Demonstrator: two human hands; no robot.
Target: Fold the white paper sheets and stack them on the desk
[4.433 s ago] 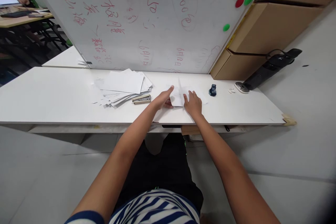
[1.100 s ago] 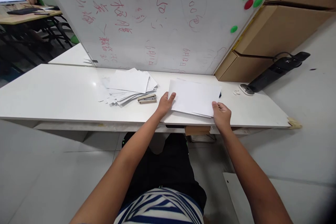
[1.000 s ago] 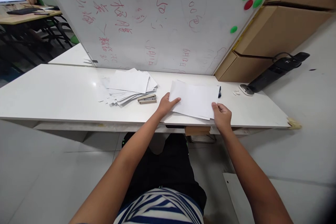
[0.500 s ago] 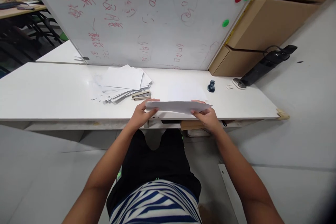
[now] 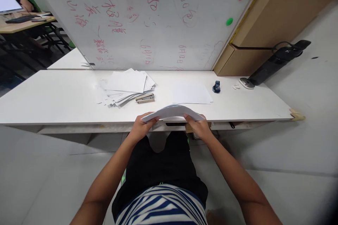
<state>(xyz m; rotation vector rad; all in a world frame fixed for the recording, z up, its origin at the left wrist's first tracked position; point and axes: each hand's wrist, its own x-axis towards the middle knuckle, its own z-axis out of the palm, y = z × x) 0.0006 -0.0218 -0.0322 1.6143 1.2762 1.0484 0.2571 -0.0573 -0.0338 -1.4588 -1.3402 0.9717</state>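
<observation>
A white paper stack (image 5: pixel 171 111), seen nearly edge-on, arches upward between my two hands at the desk's front edge. My left hand (image 5: pixel 144 124) pinches its left end, thumb on the near face. At the other end my right hand (image 5: pixel 198 125) grips it the same way. Just behind lie a few flat white sheets (image 5: pixel 191 94). A beige stapler (image 5: pixel 145 98) rests left of them, against a messy pile of papers (image 5: pixel 126 82). To the right stands a small dark blue object (image 5: pixel 216 87) whose kind I cannot make out.
A whiteboard (image 5: pixel 158 31) with red writing and round magnets stands along the back of the white desk (image 5: pixel 60 98). Cardboard boxes (image 5: pixel 280 19), a black bottle (image 5: pixel 280 59) and a mouse (image 5: pixel 246 83) are at the right. Another person (image 5: pixel 26 4) sits at a far-left table.
The paper between my hands has gone from nearly flat to bowed upward. My hands have drawn closer together and lower, uncovering the sheets behind. The view has shifted slightly.
</observation>
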